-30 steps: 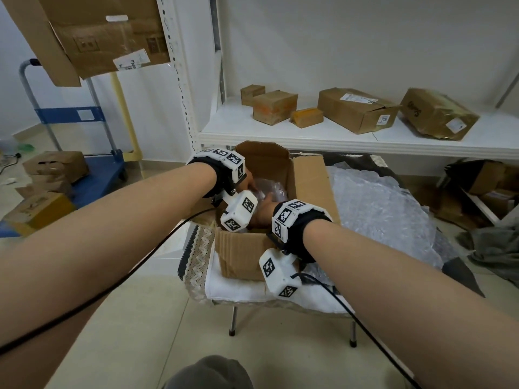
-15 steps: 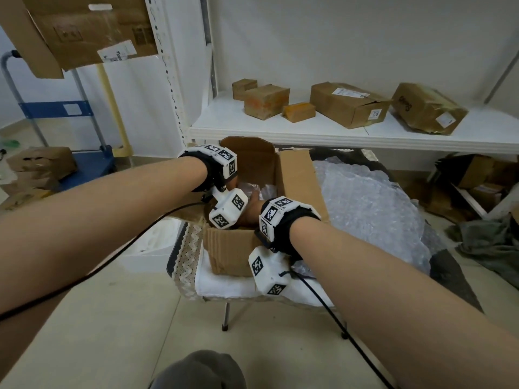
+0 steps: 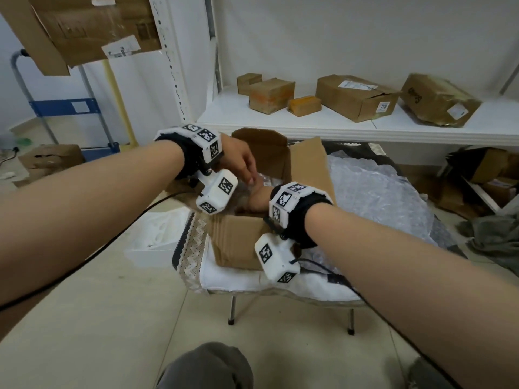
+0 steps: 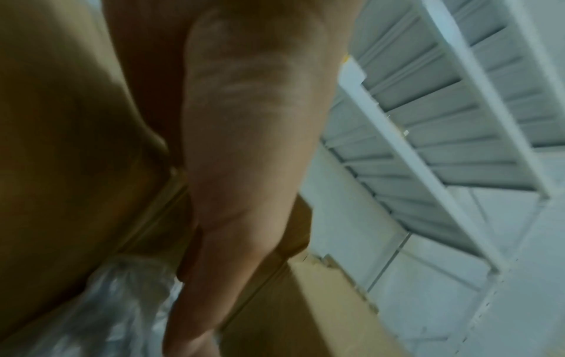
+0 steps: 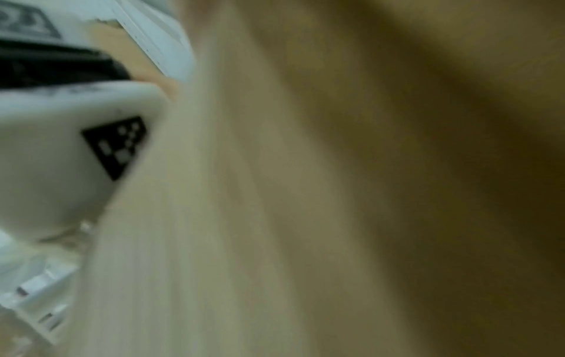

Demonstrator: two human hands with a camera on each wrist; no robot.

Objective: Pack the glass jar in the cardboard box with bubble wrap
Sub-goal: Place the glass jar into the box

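Note:
An open cardboard box [image 3: 236,242] stands on a small folding table. Crumpled bubble wrap [image 3: 266,181] shows inside it; the glass jar itself is hidden. My left hand [image 3: 251,179] hangs over the box's left side, fingers pointing down onto the wrap. In the left wrist view a straight finger [image 4: 244,169] reaches to the bubble wrap [image 4: 122,302] beside a box flap [image 4: 321,314]. My right hand [image 3: 259,197] is sunk into the box at its near side, fingers hidden behind the wrist unit. The right wrist view is a blur of cardboard [image 5: 275,217].
A large loose sheet of bubble wrap [image 3: 373,197] lies right of the box. A white towel [image 3: 238,279] covers the table. The white shelf [image 3: 337,127] behind carries several parcels. A white foam tray [image 3: 157,237] sits on the floor at left.
My left hand has risen from deep in the box to above its rim. The right hand stays down inside. The head view has drifted slightly.

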